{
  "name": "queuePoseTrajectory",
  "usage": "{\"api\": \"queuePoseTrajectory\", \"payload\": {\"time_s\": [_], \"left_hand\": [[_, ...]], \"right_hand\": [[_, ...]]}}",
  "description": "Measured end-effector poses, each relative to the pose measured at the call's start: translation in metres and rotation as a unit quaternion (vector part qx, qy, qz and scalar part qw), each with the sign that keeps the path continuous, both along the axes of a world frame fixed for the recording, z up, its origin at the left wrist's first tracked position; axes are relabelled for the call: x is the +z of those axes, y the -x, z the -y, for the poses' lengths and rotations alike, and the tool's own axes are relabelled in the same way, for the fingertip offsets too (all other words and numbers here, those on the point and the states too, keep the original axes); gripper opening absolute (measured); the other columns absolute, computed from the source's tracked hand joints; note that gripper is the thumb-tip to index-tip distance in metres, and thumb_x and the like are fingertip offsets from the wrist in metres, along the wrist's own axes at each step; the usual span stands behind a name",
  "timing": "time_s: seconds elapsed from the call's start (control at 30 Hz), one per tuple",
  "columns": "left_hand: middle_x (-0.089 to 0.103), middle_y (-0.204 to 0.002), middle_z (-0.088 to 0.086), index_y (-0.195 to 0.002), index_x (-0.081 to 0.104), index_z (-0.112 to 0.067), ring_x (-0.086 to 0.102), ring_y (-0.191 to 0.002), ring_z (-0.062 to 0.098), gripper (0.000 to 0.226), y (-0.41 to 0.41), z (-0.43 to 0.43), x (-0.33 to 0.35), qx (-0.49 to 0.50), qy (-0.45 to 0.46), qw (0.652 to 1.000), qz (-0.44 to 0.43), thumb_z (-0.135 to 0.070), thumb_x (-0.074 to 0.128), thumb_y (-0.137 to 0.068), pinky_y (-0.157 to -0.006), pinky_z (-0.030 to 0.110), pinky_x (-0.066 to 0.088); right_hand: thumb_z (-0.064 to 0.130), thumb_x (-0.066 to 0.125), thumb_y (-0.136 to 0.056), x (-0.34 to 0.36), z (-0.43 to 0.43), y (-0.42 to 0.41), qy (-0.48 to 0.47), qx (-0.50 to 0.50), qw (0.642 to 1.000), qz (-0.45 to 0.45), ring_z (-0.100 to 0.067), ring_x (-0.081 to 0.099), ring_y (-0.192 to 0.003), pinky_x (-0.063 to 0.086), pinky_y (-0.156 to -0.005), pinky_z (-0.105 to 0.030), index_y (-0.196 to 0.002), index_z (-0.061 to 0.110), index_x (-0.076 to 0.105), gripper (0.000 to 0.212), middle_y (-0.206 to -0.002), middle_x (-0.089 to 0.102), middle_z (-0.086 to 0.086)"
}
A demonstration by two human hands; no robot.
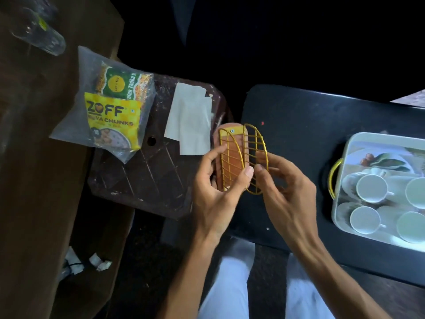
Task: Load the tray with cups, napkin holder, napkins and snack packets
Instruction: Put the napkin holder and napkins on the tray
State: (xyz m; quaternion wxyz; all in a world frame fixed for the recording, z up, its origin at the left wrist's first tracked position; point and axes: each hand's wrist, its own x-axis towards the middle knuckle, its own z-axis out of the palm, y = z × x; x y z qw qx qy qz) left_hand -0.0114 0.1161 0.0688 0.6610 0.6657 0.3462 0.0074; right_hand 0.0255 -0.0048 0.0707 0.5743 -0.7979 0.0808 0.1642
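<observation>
We're in a dim room, blackness up top: a brown wooden table (34, 157) on our left, a scuffed maroon plastic stool (147, 180) beside it, a black table (299, 125) at right.

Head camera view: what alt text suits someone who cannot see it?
The left hand and right hand hold a wire napkin holder. Right of them, a white tray on a black table holds four cups; left, napkins lie on a stool beside bagged snack packets.
</observation>
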Motion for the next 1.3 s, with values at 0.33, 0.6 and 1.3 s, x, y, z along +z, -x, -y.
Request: {"api": "queuePoseTrajectory", "payload": {"time_s": [0.33,0.6,1.3], "left_hand": [[0.063,-0.126,-0.015,-0.130,0.068,-0.032,0.063,-0.115,0.001,0.036,-0.002,0.154,0.014,-0.068,-0.005,0.998,-0.016,-0.027,0.070,-0.095,-0.091,0.023,0.058],[0.067,-0.137,-0.011,-0.130,0.066,-0.039,0.062,-0.128,0.007,0.048,-0.024,0.282,0.025,-0.172,0.137,0.975,-0.015,-0.061,0.055,-0.089,-0.106,0.038,0.052],[0.074,-0.117,-0.015,-0.123,0.070,-0.036,0.068,-0.114,0.004,0.053,-0.070,0.465,-0.061,-0.186,0.138,0.957,-0.175,-0.070,0.039,-0.097,-0.106,0.045,0.054]], "right_hand": [[0.021,0.069,-0.092,0.011,0.138,0.020,0.046,-0.118,0.992,-0.006,-0.002,0.070,-0.092,0.058,-0.068,-0.020,-0.114,0.024,0.072,0.023,-0.103,0.073,0.007],[0.027,0.065,-0.095,0.034,0.285,0.016,0.061,-0.162,0.985,-0.017,-0.001,0.067,-0.101,0.052,-0.072,-0.013,-0.117,0.026,0.070,0.023,-0.110,0.072,0.006],[0.061,0.040,-0.099,-0.059,0.465,-0.016,0.027,-0.218,0.965,-0.146,-0.027,0.069,-0.097,0.057,-0.089,-0.050,-0.094,0.020,0.069,0.050,-0.098,0.073,-0.009]]}}
